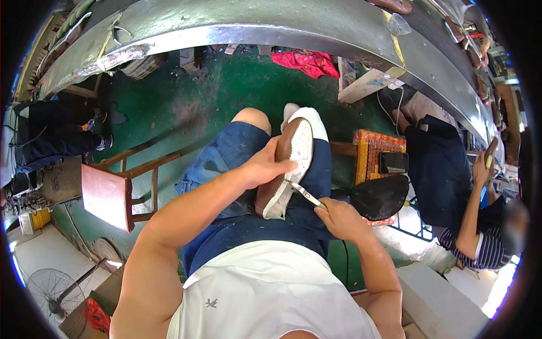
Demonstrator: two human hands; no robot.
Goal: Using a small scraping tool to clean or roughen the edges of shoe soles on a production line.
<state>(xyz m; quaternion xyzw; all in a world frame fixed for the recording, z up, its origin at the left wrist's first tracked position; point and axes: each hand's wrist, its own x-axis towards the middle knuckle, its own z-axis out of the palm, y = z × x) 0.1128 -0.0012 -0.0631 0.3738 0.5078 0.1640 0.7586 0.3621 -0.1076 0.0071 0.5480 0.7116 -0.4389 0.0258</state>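
Note:
A brown shoe with a pale, whitish underside lies across my thighs, its underside turned up and its toe pointing away from me. A jagged edge of the brown upper runs along the pale part. My left hand is closed around the shoe's left side, the thumb pressing on the pale underside. My right hand grips a slim hand tool with a metal head and a light handle. The tool's tip touches the shoe's right edge near the waist; its exact kind is unclear. A white cloth or pad sits under the toe.
A long metal-edged workbench curves across the front. A wooden stool stands at left, a fan lower left. At right are a black phone, a black bag-like item and a seated co-worker. Red cloth lies under the bench.

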